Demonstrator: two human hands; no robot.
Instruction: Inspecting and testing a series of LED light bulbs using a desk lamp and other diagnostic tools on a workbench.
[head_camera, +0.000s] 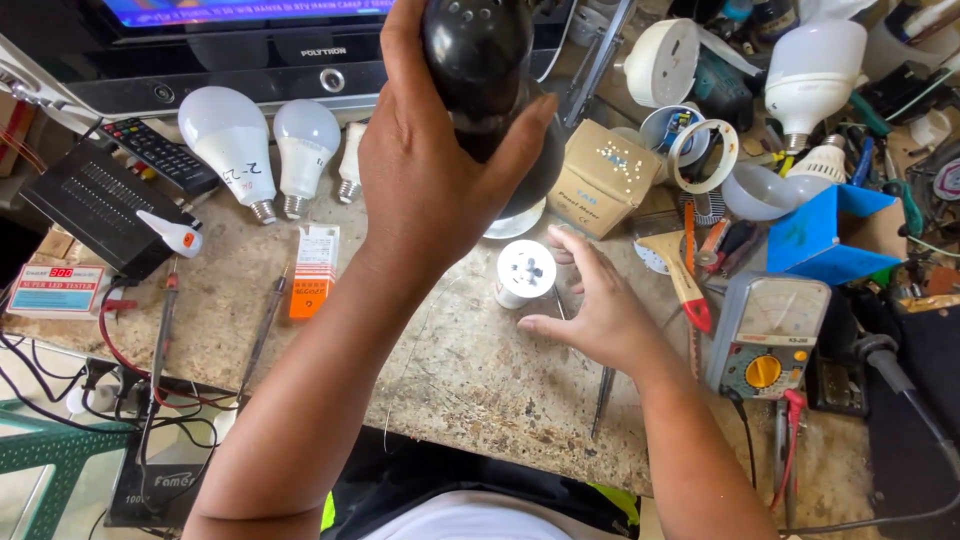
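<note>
Head view, only one we get. Our left hand (430, 170) is raised high over the bench, forearm running up from the lower left, back of the hand toward the camera. Fingers and thumb are wrapped tight around a black tool (480, 70) with a rounded, perforated top; what kind of tool it is, we cannot tell. The tool points down toward the bench middle, just above a clear round piece (520, 220) partly hidden behind the hand.

Our right hand (600, 310) rests low on the bench, forearm coming in from the lower right. Fingers are spread and curved loosely, clamping nothing, thumb and fingertips just beside a small white bulb base (525, 272) that stands upright on the surface. Whether the fingers actually touch it, we cannot tell.

The bench (470, 370) is worn, stained stone or concrete, and cluttered. Three white bulbs (265, 150) lie in a row at upper left, near a remote (160, 152) and a black box (95, 205). An orange-and-white packet (313, 270) lies left of our arm. A small cardboard box (603, 178) sits behind the bulb base. An analog multimeter (765, 335) sits at right, blue card (815, 240) above it. A screen (250, 40) stands along the back edge.
</note>
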